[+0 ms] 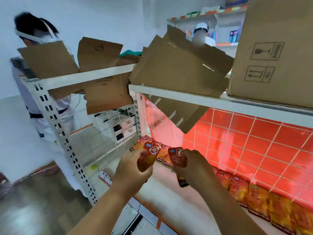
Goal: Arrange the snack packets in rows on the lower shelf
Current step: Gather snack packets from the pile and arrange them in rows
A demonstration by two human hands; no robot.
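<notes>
One packet in left hand grip, second packet in right hand

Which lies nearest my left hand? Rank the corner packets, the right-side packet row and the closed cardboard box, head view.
1. Corner packets: just behind the left hand.
2. Packet row: low, to the right.
3. Closed cardboard box: high, far right.

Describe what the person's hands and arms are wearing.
Nothing shows on them. The left hand and right hand are ungloved. The left forearm and right forearm are bare down to the frame's bottom edge: no sleeve, watch or bracelet in view. The fingers are partly hidden, so rings cannot be ruled out.
</notes>
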